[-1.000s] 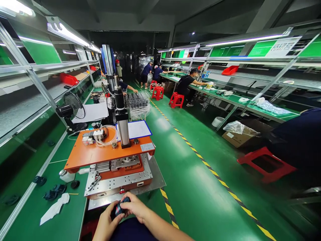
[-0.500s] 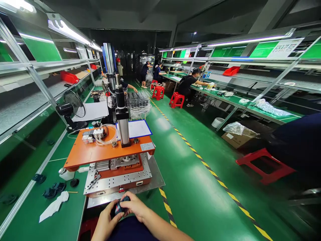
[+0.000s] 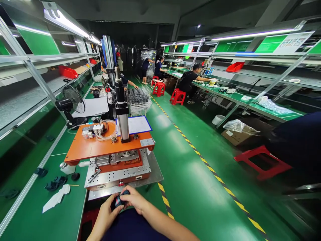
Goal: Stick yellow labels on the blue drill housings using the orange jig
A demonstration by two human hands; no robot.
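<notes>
A small dark blue part (image 3: 118, 201) with a reddish patch is held between both hands, low in the view and close to the body. My left hand (image 3: 109, 211) grips it from the left, thumb in front. From the right, my right hand (image 3: 134, 199) closes its fingers on the same part. Just beyond the hands stands a press with an orange top plate (image 3: 87, 146) and a perforated metal base (image 3: 144, 171). Dark molded pieces (image 3: 55, 183), a white cloth (image 3: 57, 198) and a round black cap (image 3: 75, 176) lie on the green bench left of it.
A black fan (image 3: 72, 103), white bottle (image 3: 67, 168) and clipboard (image 3: 139, 124) surround the press. Clear trays (image 3: 139, 100) are stacked behind. Several people sit or stand farther off; one person in dark clothing (image 3: 301, 144) is at the right by a red stool (image 3: 262, 162).
The view has shifted slightly, so the bench and press appear a little higher. Both hands keep hold of the dark part, with only slight movement.
</notes>
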